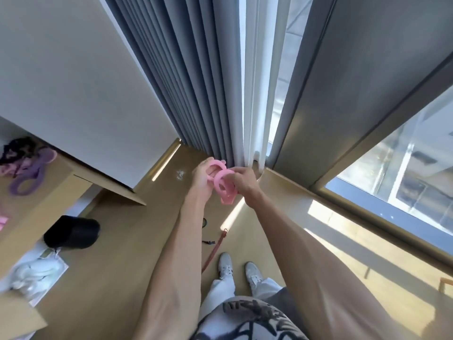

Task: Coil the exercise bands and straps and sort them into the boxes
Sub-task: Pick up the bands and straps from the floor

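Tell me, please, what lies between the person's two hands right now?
In the head view, a pink band, partly wound into loops, sits between the left hand and the right hand; both hands grip it, with nothing else between them.

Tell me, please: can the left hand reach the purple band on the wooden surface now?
Probably not right away. The left hand holds the pink band together with the right hand, out in front. The purple band lies far to the left, apart from both hands, with nothing covering it.
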Available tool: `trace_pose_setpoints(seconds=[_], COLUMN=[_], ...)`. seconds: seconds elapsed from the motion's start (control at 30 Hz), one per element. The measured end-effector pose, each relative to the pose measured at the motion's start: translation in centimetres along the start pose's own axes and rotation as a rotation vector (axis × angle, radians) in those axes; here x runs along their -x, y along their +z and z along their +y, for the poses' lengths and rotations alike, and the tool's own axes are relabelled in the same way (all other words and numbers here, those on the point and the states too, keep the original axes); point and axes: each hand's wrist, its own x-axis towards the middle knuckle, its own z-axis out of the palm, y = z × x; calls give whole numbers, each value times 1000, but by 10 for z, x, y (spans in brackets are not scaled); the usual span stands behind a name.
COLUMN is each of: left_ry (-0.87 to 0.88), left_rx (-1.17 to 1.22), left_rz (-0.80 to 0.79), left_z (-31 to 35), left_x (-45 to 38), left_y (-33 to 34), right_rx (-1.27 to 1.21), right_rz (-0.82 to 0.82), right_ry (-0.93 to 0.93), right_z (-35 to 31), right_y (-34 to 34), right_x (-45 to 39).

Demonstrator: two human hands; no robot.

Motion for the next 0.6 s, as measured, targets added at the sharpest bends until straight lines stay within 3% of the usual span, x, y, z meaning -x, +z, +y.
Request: trace_pose_setpoints(seconds=[0.07,0.17,0.3,0.43,0.53,0.6], left_ry=[99,154,142,177,304,341], left_rx=[-237,-469,-268,-210,-387,-342], left_rz=[95,89,-36,-143,30,167], left_z=[1,-3,0,13,29,45], left_x=[-3,1,18,37,45,48], left_y=[-5,-19,-47,-83,-132,-171], right_rx=[77,19,32,225,288,271], right_rz=[9,-2,-128,-75,-144,-243], right_ry=[-33,-110,-185,-294,-319,-270], right_z=[4,2,-11,-18,-23,-27], right_y=[5,13,33,84,136,171], right_x=[3,4,-2,-3,3,5])
